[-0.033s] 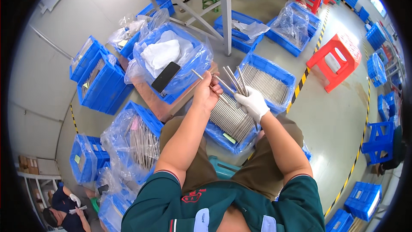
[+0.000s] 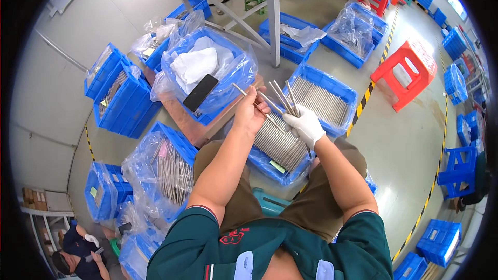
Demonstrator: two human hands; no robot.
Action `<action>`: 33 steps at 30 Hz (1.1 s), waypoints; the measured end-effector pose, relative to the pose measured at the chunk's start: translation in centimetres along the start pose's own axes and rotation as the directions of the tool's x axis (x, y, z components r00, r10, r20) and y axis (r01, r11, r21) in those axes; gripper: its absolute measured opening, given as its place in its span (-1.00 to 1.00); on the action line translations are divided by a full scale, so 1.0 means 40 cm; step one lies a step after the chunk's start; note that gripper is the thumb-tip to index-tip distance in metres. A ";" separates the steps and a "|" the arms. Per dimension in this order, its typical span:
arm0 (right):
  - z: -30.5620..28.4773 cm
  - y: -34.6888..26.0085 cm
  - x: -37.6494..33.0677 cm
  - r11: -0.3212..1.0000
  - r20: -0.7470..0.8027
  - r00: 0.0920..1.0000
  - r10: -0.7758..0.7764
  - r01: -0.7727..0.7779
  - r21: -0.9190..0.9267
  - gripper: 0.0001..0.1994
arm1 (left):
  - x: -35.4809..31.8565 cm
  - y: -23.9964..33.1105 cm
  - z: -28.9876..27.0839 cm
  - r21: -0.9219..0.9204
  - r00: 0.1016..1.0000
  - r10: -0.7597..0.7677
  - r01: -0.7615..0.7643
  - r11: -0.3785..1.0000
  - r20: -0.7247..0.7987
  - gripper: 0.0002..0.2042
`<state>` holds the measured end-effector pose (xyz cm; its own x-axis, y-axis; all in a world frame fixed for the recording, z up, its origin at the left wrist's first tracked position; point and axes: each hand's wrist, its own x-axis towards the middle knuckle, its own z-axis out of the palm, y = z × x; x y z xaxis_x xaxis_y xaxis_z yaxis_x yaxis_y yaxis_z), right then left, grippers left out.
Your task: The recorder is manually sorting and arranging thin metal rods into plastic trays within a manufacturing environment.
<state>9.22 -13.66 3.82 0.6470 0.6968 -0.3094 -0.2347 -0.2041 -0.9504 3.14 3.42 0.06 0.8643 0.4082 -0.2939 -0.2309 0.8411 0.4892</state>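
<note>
My bare left hand (image 2: 251, 112) is closed on a thin metal rod (image 2: 240, 91), which slants down to the right past my fingers. In a white glove, my right hand (image 2: 307, 126) grips several metal rods (image 2: 280, 95) that fan out upward. The two hands are close together above a blue crate (image 2: 282, 178) lined with clear plastic. Neat rows of metal rods (image 2: 275, 142) fill that crate, and a yellow-green slip lies at its near edge. Just beyond my right hand, a second blue crate (image 2: 354, 96) holds more rods laid side by side.
At the left, a plastic-lined crate (image 2: 236, 98) carries white sheeting and a black phone (image 2: 201, 93). Bagged rods (image 2: 174, 173) lie in a crate beside my left leg. A red stool (image 2: 407, 75) stands at right. A table leg (image 2: 273, 26) rises ahead. Another person (image 2: 83, 251) is at lower left.
My hands and the rods look unmoved. At lower left, the other person's hands and the light-coloured thing they hold have shifted slightly.
</note>
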 end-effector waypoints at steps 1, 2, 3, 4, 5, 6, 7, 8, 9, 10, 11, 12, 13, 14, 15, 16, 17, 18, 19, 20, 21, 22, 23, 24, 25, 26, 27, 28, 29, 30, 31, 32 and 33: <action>0.007 -0.001 0.000 1.000 0.001 1.000 0.002 -0.002 0.001 -0.90 | 0.000 -0.004 -0.001 0.005 1.000 0.000 0.000 1.000 -0.004 -0.66; 0.013 -0.002 0.000 1.000 -0.019 1.000 0.007 -0.007 0.005 -0.90 | -0.001 -0.005 -0.002 0.006 1.000 -0.001 0.001 1.000 -0.007 -0.66; 0.014 0.000 -0.001 1.000 -0.043 0.999 0.012 -0.012 0.008 -0.90 | -0.006 -0.008 0.002 0.008 1.000 -0.022 0.022 1.000 0.015 -0.66; 0.011 0.001 0.001 1.000 -0.045 0.999 0.010 -0.011 -0.006 -0.90 | -0.011 -0.011 0.006 0.010 0.998 -0.044 0.043 0.999 0.036 -0.66; 0.009 0.006 0.005 1.000 -0.048 0.999 0.014 -0.014 -0.003 -0.90 | -0.015 -0.019 0.011 0.012 0.998 -0.049 0.049 0.999 0.035 -0.66; 0.014 0.009 0.008 1.000 -0.081 0.997 -0.013 0.012 -0.015 -0.90 | -0.024 -0.027 0.019 0.041 0.997 -0.071 0.069 0.997 0.034 -0.66; 0.019 0.010 0.011 0.999 -0.113 0.993 -0.039 0.036 -0.028 -0.90 | -0.030 -0.037 0.023 0.070 0.995 -0.092 0.090 0.993 0.033 -0.66; 0.025 0.009 0.013 0.998 -0.122 0.990 -0.066 0.068 0.011 -0.89 | -0.033 -0.049 0.024 0.095 0.992 -0.121 0.118 0.988 0.029 -0.67; 0.028 0.007 0.017 0.995 -0.132 0.987 -0.091 0.096 0.027 -0.88 | -0.036 -0.064 0.024 0.125 0.991 -0.134 0.131 0.984 0.015 -0.67; 0.030 0.005 0.022 0.991 -0.143 0.983 -0.116 0.123 0.042 -0.86 | -0.040 -0.081 0.025 0.153 0.989 -0.146 0.144 0.978 -0.001 -0.68; 0.032 -0.001 0.023 0.984 -0.149 0.982 -0.120 0.137 0.111 -0.76 | -0.045 -0.102 0.027 0.166 0.987 -0.161 0.159 0.973 0.002 -0.71; 0.032 0.000 0.028 0.990 -0.166 0.980 -0.110 0.122 0.064 -0.75 | -0.047 -0.104 0.022 0.169 0.986 -0.158 0.147 0.975 0.057 -0.71; 0.032 0.001 0.033 0.994 -0.181 0.978 -0.101 0.105 0.017 -0.74 | -0.046 -0.106 0.017 0.171 0.982 -0.154 0.134 0.976 0.112 -0.70; 0.032 0.018 0.045 0.989 -0.190 0.972 -0.141 0.147 0.016 -0.74 | -0.042 -0.100 0.007 0.218 0.982 -0.146 0.118 0.969 0.118 -0.71; 0.028 0.019 0.047 0.987 -0.168 0.978 -0.121 0.137 0.084 -0.75 | -0.045 -0.090 0.016 0.220 0.978 -0.162 0.130 0.967 0.133 -0.72; 0.025 0.019 0.048 0.980 -0.145 0.984 -0.103 0.125 0.152 -0.75 | -0.050 -0.085 0.027 0.222 0.973 -0.177 0.142 0.965 0.148 -0.72; 0.024 0.017 0.045 0.975 -0.141 0.987 -0.075 0.102 0.199 -0.76 | -0.057 -0.090 0.041 0.202 0.981 -0.172 0.152 0.968 0.085 -0.75; 0.027 0.009 0.038 0.975 -0.138 0.988 -0.073 0.100 0.200 -0.76 | -0.059 -0.087 0.036 0.201 0.982 -0.170 0.151 0.968 0.082 -0.75; 0.030 -0.002 0.029 0.966 -0.103 0.993 -0.048 0.072 0.247 -0.80 | -0.059 -0.084 0.028 0.212 0.982 -0.160 0.135 0.968 0.101 -0.75; 0.032 -0.009 0.021 0.956 -0.068 0.997 -0.024 0.043 0.292 -0.84 | -0.059 -0.082 0.022 0.222 0.981 -0.149 0.120 0.968 0.121 -0.76; 0.031 -0.013 0.015 0.956 -0.069 0.997 -0.022 0.041 0.291 -0.84 | -0.061 -0.084 0.019 0.220 0.981 -0.151 0.122 0.968 0.120 -0.76; 0.031 -0.015 0.009 0.948 -0.040 0.999 0.018 -0.004 0.318 -0.88 | -0.063 -0.089 0.017 0.323 0.991 -0.058 0.018 0.946 0.118 -0.76; 0.031 -0.017 0.006 0.938 -0.010 0.998 0.057 -0.050 0.343 -0.89 | -0.064 -0.092 0.016 0.421 0.992 0.034 -0.084 0.903 0.125 -0.76; 0.033 -0.015 0.005 0.938 -0.010 0.998 0.059 -0.052 0.343 -0.89 | -0.067 -0.096 0.018 0.419 0.992 0.033 -0.082 0.904 0.123 -0.76; 0.036 -0.015 0.006 0.928 0.002 0.998 0.057 -0.054 0.369 -0.88 | -0.069 -0.099 0.022 0.367 0.990 0.059 -0.101 0.925 0.124 -0.76; 0.038 -0.015 0.006 0.917 0.015 0.998 0.055 -0.056 0.395 -0.85 | -0.072 -0.100 0.025 0.314 0.989 0.085 -0.120 0.942 0.124 -0.76; 0.031 -0.018 0.007 0.908 0.043 0.998 0.040 -0.055 0.416 -0.84 | -0.074 -0.095 0.039 0.252 0.994 0.044 -0.068 0.965 0.100 -0.77; 0.028 -0.022 0.006 0.908 0.039 0.998 0.041 -0.053 0.415 -0.84 | -0.078 -0.094 0.052 0.251 0.994 0.041 -0.066 0.966 0.102 -0.77; 0.025 -0.029 0.003 0.899 0.055 0.998 0.042 -0.062 0.433 -0.84 | -0.081 -0.093 0.064 0.276 0.993 0.061 -0.085 0.957 0.096 -0.77; 0.028 -0.035 0.002 0.890 0.075 0.996 0.041 -0.071 0.451 -0.84 | -0.084 -0.089 0.069 0.303 0.992 0.085 -0.108 0.947 0.090 -0.78; 0.033 -0.035 0.001 0.889 0.075 0.996 0.038 -0.068 0.452 -0.84 | -0.081 -0.090 0.062 0.305 0.992 0.085 -0.109 0.946 0.093 -0.78; 0.040 -0.033 -0.001 0.901 0.037 0.999 0.022 -0.036 0.432 -0.85 | -0.076 -0.094 0.048 0.381 0.990 0.102 -0.133 0.915 0.101 -0.78; 0.043 -0.027 -0.004 0.912 -0.002 1.000 0.008 -0.006 0.410 -0.85 | -0.079 -0.097 0.047 0.454 0.987 0.115 -0.152 0.878 0.109 -0.78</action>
<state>8.13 -12.36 4.96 0.6466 0.6939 -0.3168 -0.5158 0.0917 -0.8518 2.15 -1.80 0.65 0.8755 0.4610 -0.1448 -0.1313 0.5153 0.8469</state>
